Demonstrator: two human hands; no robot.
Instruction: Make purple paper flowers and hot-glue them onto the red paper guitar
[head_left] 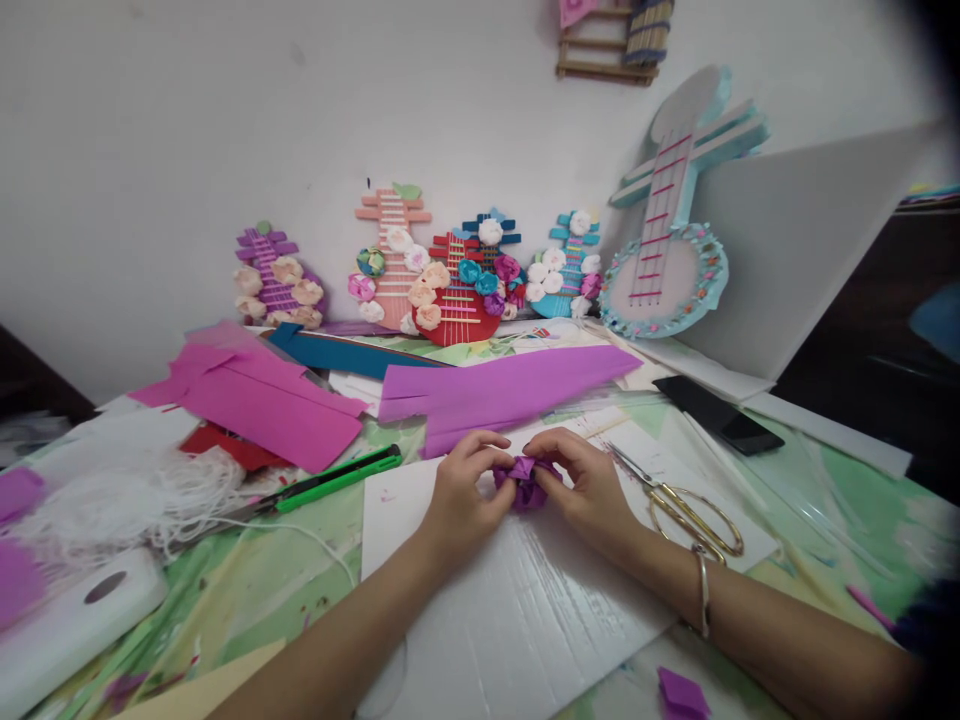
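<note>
Between the fingertips of both hands is a purple crepe paper flower (529,492), held just over a white board (480,600). My left hand (472,490) pinches its left side, thumb and fingers closed on the paper. From the other side my right hand (581,485) grips it the same way, with a bangle on that wrist. Fingers cover part of the flower. Gold-handled scissors (686,515) lie right of my right hand. Beyond the hands stretches a purple crepe paper sheet (502,395). A small folded purple piece (682,693) rests near the front edge.
A green utility knife (337,480), tangled white string (142,500) and pink paper sheets (262,395) lie left. A black phone (718,414) is at the right. Several flower-decorated toy guitars (456,300) lean on the wall, with a bigger pale blue one (664,270) beside them.
</note>
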